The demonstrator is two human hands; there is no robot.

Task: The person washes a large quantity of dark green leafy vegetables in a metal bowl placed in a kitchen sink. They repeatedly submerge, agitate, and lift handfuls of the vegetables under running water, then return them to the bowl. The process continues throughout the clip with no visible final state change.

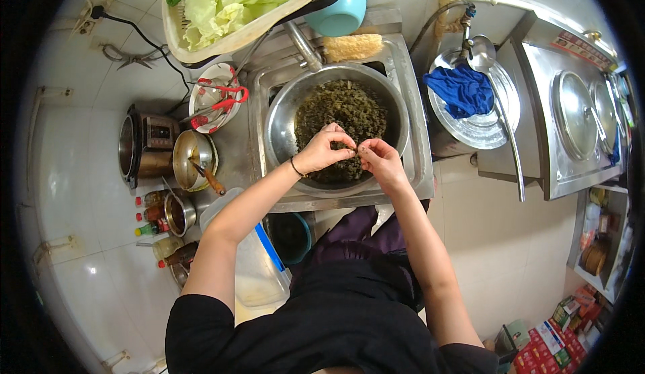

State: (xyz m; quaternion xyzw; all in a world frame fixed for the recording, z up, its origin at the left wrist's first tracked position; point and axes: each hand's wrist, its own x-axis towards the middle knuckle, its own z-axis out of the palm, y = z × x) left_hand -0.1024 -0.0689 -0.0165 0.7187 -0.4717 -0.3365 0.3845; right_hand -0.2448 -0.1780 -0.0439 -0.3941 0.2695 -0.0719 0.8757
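A wide steel basin (282,122) sits in the sink and holds a mass of dark green-brown, wet, chopped-looking greens (346,108) in murky liquid. Over its near half, my left hand (327,149) and my right hand (381,161) meet fingertip to fingertip. Thumb and forefinger of each are pinched together. Whatever lies between them is too small to make out; dark specks cling to the fingers. A thin dark band circles my left wrist.
Beyond the basin are the faucet (304,46), a yellow sponge-like loofah (353,47) and a basket (252,34) of lettuce. A pressure cooker (144,147), a pan and bottles stand left. Right, a blue cloth (460,90) and a long ladle (507,125) rest on a lidded pot.
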